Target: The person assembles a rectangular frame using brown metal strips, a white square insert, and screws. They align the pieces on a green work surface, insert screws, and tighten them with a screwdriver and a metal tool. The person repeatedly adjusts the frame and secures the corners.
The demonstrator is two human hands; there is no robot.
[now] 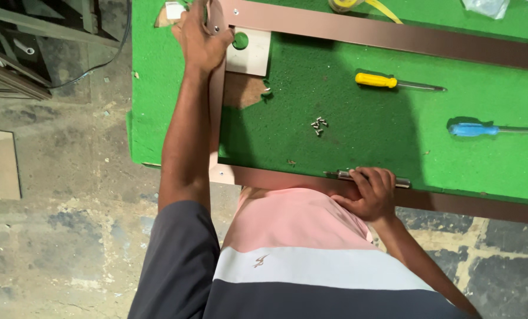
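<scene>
Brown frame lies flat; our left hand grips its corner to steady it, right hand clamped on metal hinge w/ screws nearby.

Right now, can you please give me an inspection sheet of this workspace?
Surface: green mat on the table.
Job's things: brown metal frame; slim metal piece on its near rail.
Clutter: yellow screwdriver, blue screwdriver, small screws, yellow tape.
Grippers: left hand grips the frame's far corner; right hand fingers rest on the metal piece.
Cables: black cable on the floor.
Surroundings: stained concrete floor.
</scene>
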